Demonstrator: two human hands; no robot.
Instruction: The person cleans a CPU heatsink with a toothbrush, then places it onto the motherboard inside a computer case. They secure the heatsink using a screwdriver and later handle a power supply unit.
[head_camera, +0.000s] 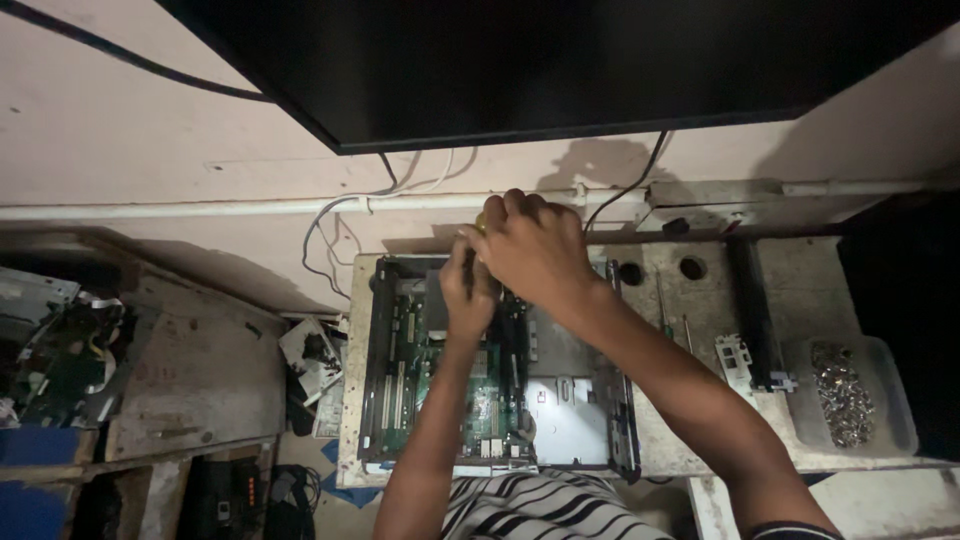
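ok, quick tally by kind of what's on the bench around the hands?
Hands: 2, left hand and right hand, both over the case
Open computer case: 1
Green motherboard: 1
Clear tub of small metal parts: 1
Black bar: 1
Yellow-handled tool in the right hand: 1
Total: 7

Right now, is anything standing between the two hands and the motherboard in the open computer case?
Nothing visible does. The left hand and the right hand are already over the far end of the motherboard, gripping a yellow-handled tool, probably a screwdriver.
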